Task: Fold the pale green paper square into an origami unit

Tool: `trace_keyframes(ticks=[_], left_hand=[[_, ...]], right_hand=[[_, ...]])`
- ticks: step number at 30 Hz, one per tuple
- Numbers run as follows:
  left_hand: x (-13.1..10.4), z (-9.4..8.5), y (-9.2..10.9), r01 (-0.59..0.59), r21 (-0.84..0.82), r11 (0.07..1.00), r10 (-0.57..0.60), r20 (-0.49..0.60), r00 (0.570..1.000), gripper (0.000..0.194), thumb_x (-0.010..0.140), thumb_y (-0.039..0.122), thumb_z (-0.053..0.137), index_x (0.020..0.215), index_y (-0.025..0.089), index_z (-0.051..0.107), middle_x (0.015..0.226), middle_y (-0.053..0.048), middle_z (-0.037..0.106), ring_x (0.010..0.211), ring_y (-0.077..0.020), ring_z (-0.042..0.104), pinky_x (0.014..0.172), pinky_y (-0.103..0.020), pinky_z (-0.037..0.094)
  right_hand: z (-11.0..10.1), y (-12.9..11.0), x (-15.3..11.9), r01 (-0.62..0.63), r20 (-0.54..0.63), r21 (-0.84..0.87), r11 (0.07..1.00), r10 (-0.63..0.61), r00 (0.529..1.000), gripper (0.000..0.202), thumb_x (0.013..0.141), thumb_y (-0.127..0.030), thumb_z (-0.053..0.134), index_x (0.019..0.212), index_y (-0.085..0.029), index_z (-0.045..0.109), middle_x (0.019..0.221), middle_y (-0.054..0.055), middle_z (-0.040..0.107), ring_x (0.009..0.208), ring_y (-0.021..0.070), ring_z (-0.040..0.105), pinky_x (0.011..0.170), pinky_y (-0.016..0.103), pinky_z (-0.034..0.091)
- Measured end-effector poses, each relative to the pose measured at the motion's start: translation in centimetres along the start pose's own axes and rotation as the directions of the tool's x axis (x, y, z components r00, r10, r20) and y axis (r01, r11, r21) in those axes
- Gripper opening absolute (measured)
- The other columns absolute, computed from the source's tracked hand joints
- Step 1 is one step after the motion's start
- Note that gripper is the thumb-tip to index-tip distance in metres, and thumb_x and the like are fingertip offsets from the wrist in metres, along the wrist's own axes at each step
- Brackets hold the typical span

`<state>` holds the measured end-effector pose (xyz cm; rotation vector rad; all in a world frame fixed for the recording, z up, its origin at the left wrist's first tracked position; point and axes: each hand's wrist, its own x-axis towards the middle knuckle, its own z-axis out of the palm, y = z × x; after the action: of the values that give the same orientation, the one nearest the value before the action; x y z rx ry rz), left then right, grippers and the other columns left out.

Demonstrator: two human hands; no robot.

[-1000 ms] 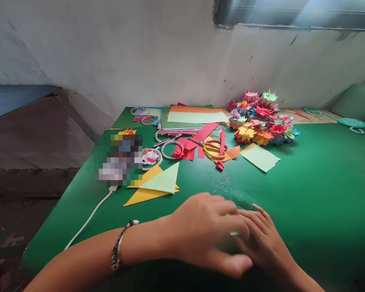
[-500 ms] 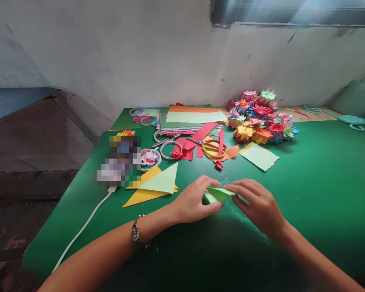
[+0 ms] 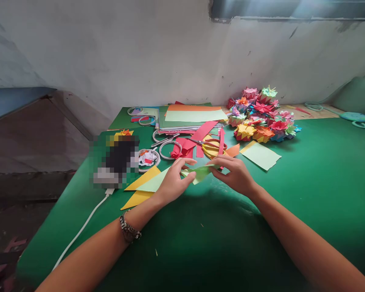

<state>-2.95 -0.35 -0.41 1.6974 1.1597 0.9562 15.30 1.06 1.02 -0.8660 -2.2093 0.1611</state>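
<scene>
A folded light green paper (image 3: 201, 173) is held between my two hands, above the green table. My left hand (image 3: 177, 178) pinches its left end between thumb and fingers. At the right end, my right hand (image 3: 231, 172) has thumb and fingers closed on the paper. Beneath and left of my left hand lie a light green paper triangle (image 3: 150, 182) and yellow paper triangles (image 3: 136, 199), partly covered by the hand. Scissors with red and yellow handles (image 3: 213, 149) lie just behind my hands, among red paper strips (image 3: 203, 132).
Paper flowers (image 3: 263, 115) are piled at the back right, with a pale green sheet (image 3: 260, 155) in front. Stacked sheets (image 3: 194, 115) lie at the back. Tape rings (image 3: 170, 150) and a blurred-out object with a white cable (image 3: 82, 229) are on the left.
Both hands have moved left and away from me with the green paper, which now looks flatter and more stretched out. My left hand now covers part of the paper triangles.
</scene>
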Motion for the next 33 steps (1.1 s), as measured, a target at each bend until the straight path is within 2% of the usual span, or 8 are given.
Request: trace_keyframes(ticks=[10,15,17,19,22,24,28,33], left_hand=[[-0.4,0.1,0.3,-0.125,0.188,0.974,0.125,0.011,0.992,0.031,0.074,0.015,0.043,0.104,0.019,0.044,0.104,-0.004,0.051,0.092,-0.0163,0.049,0.073,-0.025,0.042],[0.0,-3.5,1.5,-0.163,0.571,0.805,0.133,0.093,0.987,0.039,0.075,0.034,0.047,0.111,0.019,0.043,0.112,-0.008,0.049,0.096,-0.0227,0.050,0.078,-0.035,0.042],[0.2,-6.3,1.6,-0.045,0.747,0.663,0.122,-0.048,0.991,0.040,0.075,0.043,0.046,0.107,0.018,0.048,0.107,-0.010,0.053,0.100,-0.0293,0.048,0.083,-0.043,0.038],[0.3,-9.3,0.9,0.199,0.805,0.559,0.075,-0.288,0.955,0.051,0.073,0.048,0.047,0.112,0.015,0.046,0.110,-0.015,0.050,0.104,-0.0366,0.045,0.084,-0.050,0.034],[0.6,-12.7,-1.2,0.439,0.720,0.537,-0.086,-0.471,0.878,0.075,0.064,0.056,0.053,0.122,0.011,0.036,0.111,-0.021,0.048,0.105,-0.0462,0.041,0.080,-0.059,0.031],[0.9,-13.8,-2.9,0.485,0.650,0.585,-0.150,-0.501,0.852,0.082,0.058,0.060,0.057,0.123,0.015,0.036,0.103,-0.020,0.053,0.100,-0.0462,0.045,0.074,-0.057,0.035],[1.6,-14.1,-5.0,0.472,0.601,0.645,-0.070,-0.569,0.819,0.075,0.053,0.061,0.059,0.117,0.024,0.043,0.086,-0.016,0.057,0.089,-0.0436,0.052,0.066,-0.055,0.038],[1.2,-13.8,-3.8,0.499,0.625,0.600,-0.186,-0.497,0.847,0.082,0.061,0.061,0.054,0.129,0.022,0.026,0.099,-0.013,0.052,0.096,-0.0466,0.047,0.069,-0.059,0.035]], right_hand=[[0.7,-0.1,-0.8,-0.088,0.069,0.094,0.992,0.082,0.994,0.009,0.078,-0.017,0.049,0.073,-0.016,0.057,0.060,0.000,0.057,0.052,0.0081,0.048,0.049,0.018,0.039],[0.5,0.3,-0.9,-0.125,0.040,0.063,0.990,0.123,0.992,0.013,0.079,-0.018,0.047,0.070,-0.015,0.056,0.056,-0.001,0.053,0.049,0.0075,0.043,0.047,0.018,0.037],[0.4,0.4,-1.0,-0.133,0.028,0.053,0.990,0.131,0.991,0.013,0.078,-0.018,0.047,0.069,-0.014,0.056,0.056,-0.001,0.052,0.049,0.0073,0.042,0.047,0.018,0.036],[0.3,0.5,-1.0,-0.129,0.024,0.053,0.990,0.128,0.991,0.013,0.078,-0.018,0.047,0.070,-0.014,0.056,0.057,-0.001,0.052,0.049,0.0072,0.042,0.048,0.018,0.036],[0.3,0.5,-1.0,-0.114,0.025,0.052,0.992,0.113,0.993,0.014,0.078,-0.017,0.046,0.070,-0.014,0.056,0.056,-0.001,0.051,0.050,0.0071,0.042,0.048,0.018,0.036],[0.3,0.5,-1.0,-0.107,0.028,0.041,0.993,0.106,0.994,0.014,0.079,-0.018,0.046,0.069,-0.014,0.056,0.055,-0.001,0.051,0.049,0.0071,0.042,0.048,0.018,0.035],[0.2,0.4,-1.1,-0.113,0.031,0.034,0.993,0.112,0.993,0.015,0.079,-0.019,0.046,0.070,-0.015,0.056,0.056,-0.001,0.051,0.049,0.0071,0.041,0.048,0.018,0.035],[0.1,0.3,-1.1,-0.122,0.022,0.048,0.991,0.122,0.992,0.014,0.079,-0.019,0.046,0.071,-0.014,0.057,0.056,-0.001,0.051,0.049,0.0070,0.040,0.047,0.018,0.035]])
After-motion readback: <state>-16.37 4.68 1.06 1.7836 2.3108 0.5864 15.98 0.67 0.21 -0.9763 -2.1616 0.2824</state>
